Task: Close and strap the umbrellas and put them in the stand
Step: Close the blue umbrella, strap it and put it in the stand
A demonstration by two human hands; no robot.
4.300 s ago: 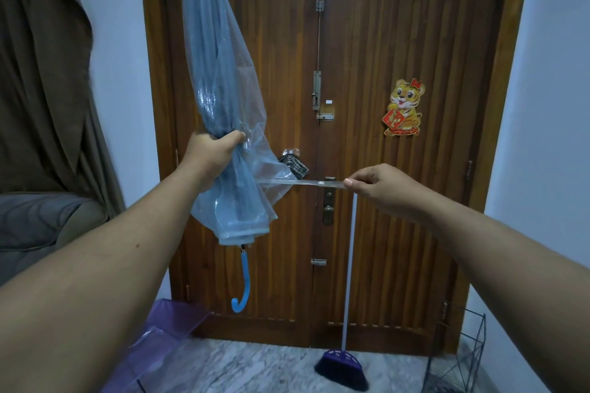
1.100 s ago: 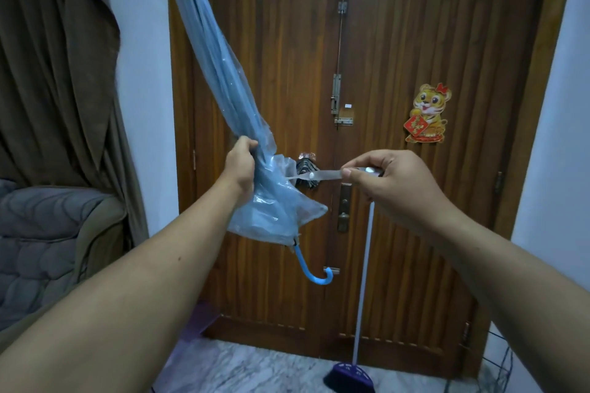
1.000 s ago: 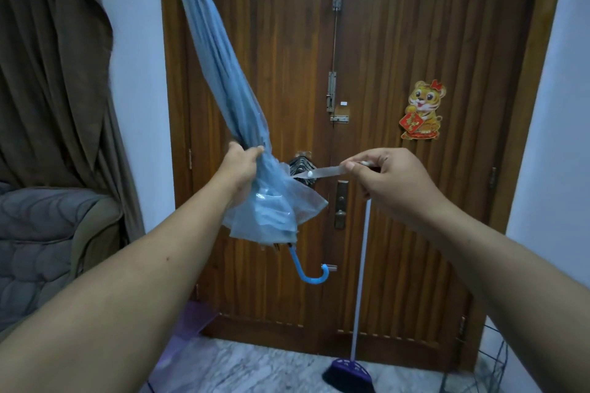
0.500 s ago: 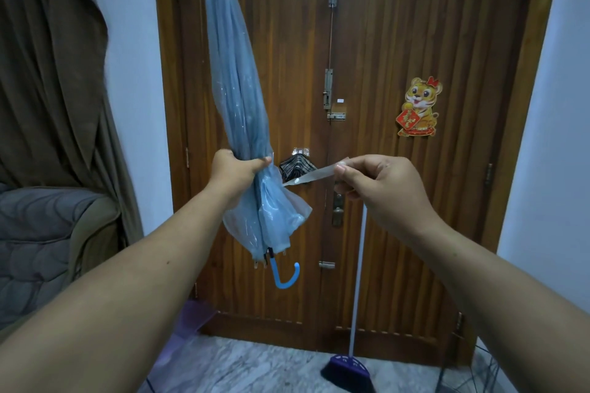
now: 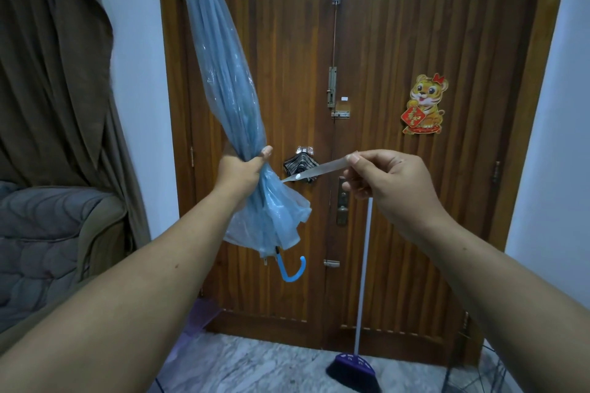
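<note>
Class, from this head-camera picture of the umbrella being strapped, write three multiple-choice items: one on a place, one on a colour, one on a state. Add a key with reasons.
1. Where is the tiger sticker?
A. on the wooden door
B. on the curtain
C. on the floor

2. What colour is the umbrella's hooked handle?
A. red
B. blue
C. black

3. How is the strap now?
A. wrapped round the canopy
B. hanging loose
C. pulled out sideways, not yet wrapped

Key: 1 A, it is stuck on the wooden door, right of the bolt. 2 B, the hook below the canopy is blue. 3 C, the right hand pinches its end away from the umbrella, which the left hand grips.
</note>
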